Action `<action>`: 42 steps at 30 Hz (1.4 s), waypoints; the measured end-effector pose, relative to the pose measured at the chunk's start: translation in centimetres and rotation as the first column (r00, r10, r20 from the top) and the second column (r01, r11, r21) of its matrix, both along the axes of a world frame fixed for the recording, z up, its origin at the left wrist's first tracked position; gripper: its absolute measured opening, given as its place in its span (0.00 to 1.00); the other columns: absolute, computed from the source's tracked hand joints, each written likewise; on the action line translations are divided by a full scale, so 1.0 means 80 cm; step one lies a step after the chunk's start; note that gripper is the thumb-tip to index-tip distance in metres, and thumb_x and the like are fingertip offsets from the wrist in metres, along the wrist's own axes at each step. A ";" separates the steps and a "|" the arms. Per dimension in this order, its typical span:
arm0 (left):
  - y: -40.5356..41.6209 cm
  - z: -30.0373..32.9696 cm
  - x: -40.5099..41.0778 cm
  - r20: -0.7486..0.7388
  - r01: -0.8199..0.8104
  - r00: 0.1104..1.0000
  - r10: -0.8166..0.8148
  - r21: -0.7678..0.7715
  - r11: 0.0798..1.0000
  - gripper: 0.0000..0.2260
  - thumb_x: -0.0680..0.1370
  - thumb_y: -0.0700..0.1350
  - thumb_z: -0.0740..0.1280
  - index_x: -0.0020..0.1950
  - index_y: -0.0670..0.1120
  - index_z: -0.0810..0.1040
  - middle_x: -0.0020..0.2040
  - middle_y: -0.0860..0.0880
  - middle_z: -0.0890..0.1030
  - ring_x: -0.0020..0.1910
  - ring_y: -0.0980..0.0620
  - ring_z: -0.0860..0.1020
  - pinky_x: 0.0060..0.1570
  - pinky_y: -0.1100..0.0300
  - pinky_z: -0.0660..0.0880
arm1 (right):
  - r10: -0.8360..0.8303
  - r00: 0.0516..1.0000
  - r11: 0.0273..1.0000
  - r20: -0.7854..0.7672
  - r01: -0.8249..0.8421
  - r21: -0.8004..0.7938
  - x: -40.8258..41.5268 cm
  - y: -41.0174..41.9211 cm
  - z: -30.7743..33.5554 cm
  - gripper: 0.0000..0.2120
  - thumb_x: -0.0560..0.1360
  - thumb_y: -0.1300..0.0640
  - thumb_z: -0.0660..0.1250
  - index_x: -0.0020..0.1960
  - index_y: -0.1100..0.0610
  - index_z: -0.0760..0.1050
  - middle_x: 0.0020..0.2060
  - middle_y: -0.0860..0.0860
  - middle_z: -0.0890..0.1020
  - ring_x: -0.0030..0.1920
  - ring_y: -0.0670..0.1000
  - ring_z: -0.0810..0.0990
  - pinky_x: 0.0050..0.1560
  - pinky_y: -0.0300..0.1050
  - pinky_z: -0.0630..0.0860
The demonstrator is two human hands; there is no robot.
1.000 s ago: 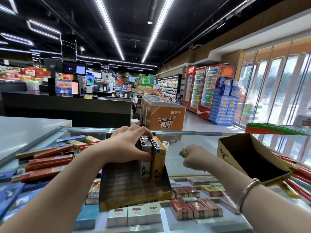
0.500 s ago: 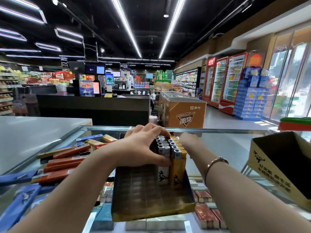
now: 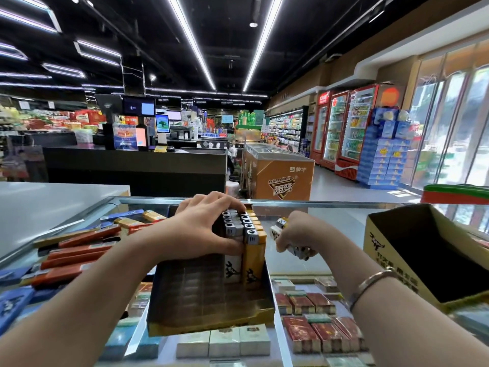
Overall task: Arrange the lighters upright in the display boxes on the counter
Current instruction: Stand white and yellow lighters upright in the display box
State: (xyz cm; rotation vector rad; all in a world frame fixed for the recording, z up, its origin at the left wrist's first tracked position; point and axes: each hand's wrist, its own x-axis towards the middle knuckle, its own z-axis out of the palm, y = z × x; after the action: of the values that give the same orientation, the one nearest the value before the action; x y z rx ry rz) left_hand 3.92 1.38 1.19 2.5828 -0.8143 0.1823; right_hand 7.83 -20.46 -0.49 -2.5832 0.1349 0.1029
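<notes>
Nearest, under the glass counter top [image 3: 312,226], rows of cigarette packs [image 3: 317,332] lie flat in red, white and teal. On the glass, toward its near edge, sits the display box [image 3: 206,292], a shallow tray with yellow walls and a dark gridded floor, most of its cells bare. A block of upright lighters [image 3: 244,242], yellow and white bodies with metal caps up, stands packed in the tray's far right corner. The left hand [image 3: 203,229] holds this block, thumb pressed on its near face and fingers curled over the caps at the far side. Just right of the tray, above the glass, the right hand [image 3: 296,234] grips a small bunch of loose lighters [image 3: 280,229] in a closed fist, their ends poking out on both sides; a bracelet [image 3: 375,282] circles that wrist. At the counter's right edge a second yellow display box [image 3: 391,250] stands tilted, its dark inside open. Along the left edge lie cigarette cartons [image 3: 76,250] in orange and blue. Beyond the far edge stand an orange chest freezer [image 3: 280,176], a black checkout counter [image 3: 132,165] and red drink coolers [image 3: 349,128]
</notes>
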 end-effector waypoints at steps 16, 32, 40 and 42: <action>-0.025 -0.022 0.005 0.271 0.031 0.962 -0.019 -0.038 0.999 0.29 0.68 0.66 0.64 0.68 0.64 0.61 0.72 0.59 0.63 0.69 0.64 0.57 0.72 0.58 0.48 | -0.048 0.979 0.583 0.197 -0.132 0.802 -0.047 -0.016 0.049 0.09 0.69 0.67 0.66 0.48 0.64 0.71 0.39 0.61 0.81 0.31 0.54 0.80 0.22 0.38 0.73; -0.031 0.003 -0.025 0.599 0.240 0.800 0.019 -0.348 0.906 0.15 0.70 0.48 0.73 0.56 0.54 0.78 0.48 0.55 0.77 0.46 0.58 0.76 0.44 0.59 0.76 | 0.131 0.925 0.370 0.356 -0.379 0.848 -0.076 0.030 0.056 0.04 0.70 0.65 0.67 0.43 0.64 0.74 0.31 0.56 0.78 0.25 0.49 0.76 0.21 0.40 0.72; -0.025 0.018 -0.028 0.496 0.328 0.865 0.077 -0.675 0.661 0.05 0.73 0.50 0.70 0.45 0.57 0.74 0.40 0.63 0.80 0.41 0.61 0.80 0.39 0.70 0.75 | -0.034 0.920 0.532 0.390 -0.314 0.786 -0.068 0.022 0.054 0.08 0.70 0.64 0.69 0.45 0.58 0.70 0.35 0.55 0.75 0.27 0.47 0.74 0.23 0.38 0.72; -0.022 0.020 -0.028 0.409 0.279 0.911 0.053 -0.706 0.652 0.11 0.70 0.52 0.71 0.50 0.60 0.74 0.41 0.62 0.80 0.37 0.59 0.81 0.36 0.67 0.77 | -0.091 0.919 0.599 0.385 -0.258 0.758 -0.061 0.018 0.049 0.09 0.70 0.64 0.69 0.45 0.55 0.70 0.37 0.55 0.75 0.32 0.49 0.75 0.27 0.41 0.73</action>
State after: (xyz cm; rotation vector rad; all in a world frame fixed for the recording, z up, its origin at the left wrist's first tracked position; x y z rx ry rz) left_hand 1.65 -0.36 2.80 1.6921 -0.8030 0.8470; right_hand 2.92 -19.00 3.42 -1.6345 -0.1639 -0.2684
